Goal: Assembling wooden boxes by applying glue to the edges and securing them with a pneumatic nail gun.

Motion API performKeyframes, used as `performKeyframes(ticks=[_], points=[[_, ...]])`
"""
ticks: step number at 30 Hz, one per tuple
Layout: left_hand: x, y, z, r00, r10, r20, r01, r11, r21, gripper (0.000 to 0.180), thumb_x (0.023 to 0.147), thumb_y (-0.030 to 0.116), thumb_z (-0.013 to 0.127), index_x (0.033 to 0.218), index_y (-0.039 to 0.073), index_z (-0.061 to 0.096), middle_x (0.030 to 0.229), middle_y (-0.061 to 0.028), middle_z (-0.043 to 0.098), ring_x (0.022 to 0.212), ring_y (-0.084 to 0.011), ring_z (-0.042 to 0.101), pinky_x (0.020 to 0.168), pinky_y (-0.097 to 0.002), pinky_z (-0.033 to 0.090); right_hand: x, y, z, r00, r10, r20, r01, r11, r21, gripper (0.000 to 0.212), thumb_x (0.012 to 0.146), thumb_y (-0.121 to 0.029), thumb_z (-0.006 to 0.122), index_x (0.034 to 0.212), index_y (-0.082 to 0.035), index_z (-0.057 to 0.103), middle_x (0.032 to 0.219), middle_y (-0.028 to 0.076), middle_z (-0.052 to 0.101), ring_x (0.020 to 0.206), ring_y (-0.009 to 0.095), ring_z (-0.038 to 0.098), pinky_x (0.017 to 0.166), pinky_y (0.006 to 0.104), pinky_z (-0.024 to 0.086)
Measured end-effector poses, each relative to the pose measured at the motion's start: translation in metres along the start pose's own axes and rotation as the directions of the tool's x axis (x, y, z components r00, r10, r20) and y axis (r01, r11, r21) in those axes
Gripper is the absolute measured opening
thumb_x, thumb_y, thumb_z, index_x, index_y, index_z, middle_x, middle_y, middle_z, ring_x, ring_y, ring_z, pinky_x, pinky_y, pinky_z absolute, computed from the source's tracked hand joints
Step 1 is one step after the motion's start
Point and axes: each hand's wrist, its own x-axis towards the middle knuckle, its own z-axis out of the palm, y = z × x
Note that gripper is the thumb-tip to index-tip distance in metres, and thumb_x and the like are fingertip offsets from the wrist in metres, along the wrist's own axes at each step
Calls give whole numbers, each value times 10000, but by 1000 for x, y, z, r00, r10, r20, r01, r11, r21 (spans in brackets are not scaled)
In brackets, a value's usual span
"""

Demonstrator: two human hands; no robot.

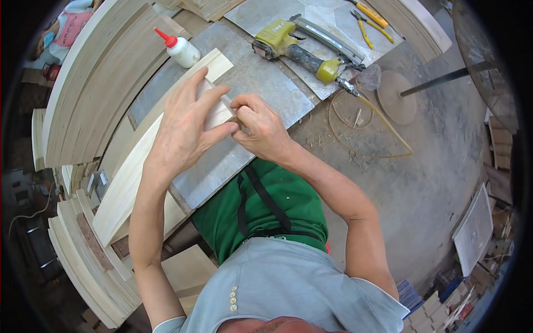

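My left hand [183,127] is spread over a small pale wood block [220,112], with its fingers along the far side and its thumb at the near end. The block lies against a long pale wood piece [125,180] that runs under my left hand and forearm. At the block's right end, my right hand [262,129] is closed, its thumb and curled index finger pinched together. Whatever is between those fingertips is hidden. Beyond my left hand stands a white glue bottle [184,53] with a red nozzle. Both hands are above a grey metal-topped bench [272,91].
A yellow-green nail gun [277,38] lies on the bench's far right, joined to a yellow hose [388,125]. Pliers [363,32] and an orange-handled tool [372,15] lie beyond it. Curved boards [91,83] are stacked at left. A fan pole [444,76] rises at right. Another person [69,30] is far left.
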Motion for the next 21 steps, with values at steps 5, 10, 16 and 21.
performKeyframes(ticks=[5,10,16,21], points=[[-2,4,6,992,-127,-25,126,991,-52,525,712,287,769,1181,107,615,1406,-265,375,1285,-396,397,1057,-452,330,-1,3,1,1000,3,-23,-3,1000,22,249,669,-10,712,768,-12,483,972,124,574,811,288,596,654,361,508],[0,3,9,993,-109,-51,108,994,-16,488,691,221,761,1145,111,619,1396,-222,408,1260,-364,426,1033,-445,351,-2,4,1,1000,2,-30,-1,999,36,260,657,-8,707,760,-15,468,958,121,576,840,294,604,683,371,511],[2,3,11,991,-121,-56,120,993,-22,461,670,217,764,1097,116,621,1379,-196,426,1257,-345,425,1033,-450,343,-3,6,1,999,10,-31,-8,997,76,260,635,2,700,752,-18,469,943,120,579,843,298,602,695,375,511],[2,1,12,986,-159,-45,157,986,-48,458,661,239,772,1079,126,622,1371,-175,427,1261,-336,418,1035,-451,339,-1,8,1,999,-11,-32,14,997,76,259,635,4,698,759,-17,471,941,119,579,848,296,602,693,376,510]])
